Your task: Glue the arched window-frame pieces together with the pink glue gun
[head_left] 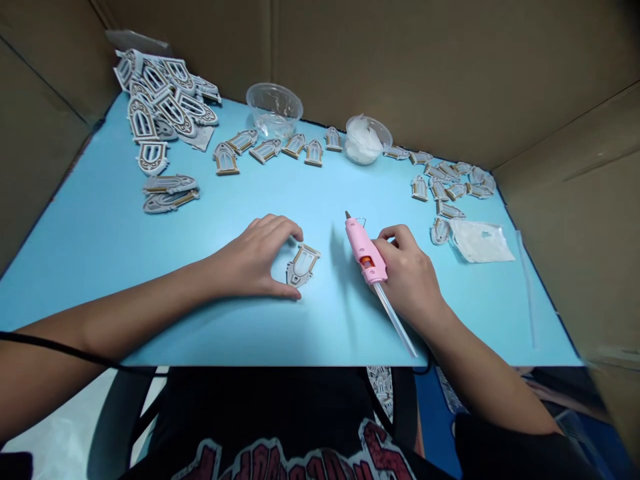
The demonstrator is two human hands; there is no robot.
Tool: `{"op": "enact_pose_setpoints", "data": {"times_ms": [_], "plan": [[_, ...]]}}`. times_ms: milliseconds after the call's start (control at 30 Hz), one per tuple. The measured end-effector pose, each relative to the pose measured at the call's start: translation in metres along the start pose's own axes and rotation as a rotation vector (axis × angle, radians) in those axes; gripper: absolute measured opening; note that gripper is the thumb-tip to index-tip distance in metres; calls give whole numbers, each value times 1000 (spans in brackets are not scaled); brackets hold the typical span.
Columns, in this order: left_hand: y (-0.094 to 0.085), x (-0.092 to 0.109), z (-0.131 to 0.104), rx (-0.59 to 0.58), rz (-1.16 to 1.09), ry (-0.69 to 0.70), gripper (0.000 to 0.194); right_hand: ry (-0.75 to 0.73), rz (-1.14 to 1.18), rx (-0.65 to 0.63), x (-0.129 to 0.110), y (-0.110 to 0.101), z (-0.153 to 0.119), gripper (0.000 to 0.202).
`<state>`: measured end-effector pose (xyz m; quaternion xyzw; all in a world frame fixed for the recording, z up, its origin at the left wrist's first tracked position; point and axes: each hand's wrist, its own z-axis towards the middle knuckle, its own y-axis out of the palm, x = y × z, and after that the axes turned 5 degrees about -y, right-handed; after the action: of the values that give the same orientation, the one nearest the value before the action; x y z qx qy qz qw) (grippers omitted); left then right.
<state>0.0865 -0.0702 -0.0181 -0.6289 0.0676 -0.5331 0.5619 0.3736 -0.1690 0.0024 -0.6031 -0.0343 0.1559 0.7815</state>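
Note:
My right hand (411, 277) is wrapped round the handle of a pink glue gun (365, 248). Its nozzle points away from me, and a clear glue stick (395, 319) juts out of its back end. My left hand (263, 257) rests on the table with thumb and fingers spread apart. Between them lies one small window-shaped piece (303, 265), white and grey with a gold-brown edge, flat on the blue surface. The fingertips are close around this piece; whether they touch it I cannot tell.
A heap of larger window-shaped pieces (160, 100) fills the back left. Small pieces (265, 151) stand in a loose row behind my hands, more (440, 190) at the right. Two clear plastic tubs (275, 107) are at the back, one holding white material (364, 140). Cardboard walls (400, 60) enclose the table.

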Motion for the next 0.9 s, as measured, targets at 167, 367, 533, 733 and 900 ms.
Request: {"op": "enact_pose_setpoints", "data": {"times_ms": [167, 367, 533, 733, 900], "plan": [[-16, 14, -7, -154, -168, 265, 41, -9, 5, 9, 0, 0, 0, 15], [-17, 22, -10, -412, -177, 227, 38, -27, 6, 31, -1, 1, -1, 18], [-11, 17, -8, -371, -66, 220, 21, -31, 30, 58, -3, 1, -1, 12], [-3, 10, -4, -277, 180, 75, 75, -29, 51, 91, -6, 0, -1, 11], [-23, -17, 4, -94, 318, -131, 69, -18, 39, 73, -7, 2, -1, 11]]}}
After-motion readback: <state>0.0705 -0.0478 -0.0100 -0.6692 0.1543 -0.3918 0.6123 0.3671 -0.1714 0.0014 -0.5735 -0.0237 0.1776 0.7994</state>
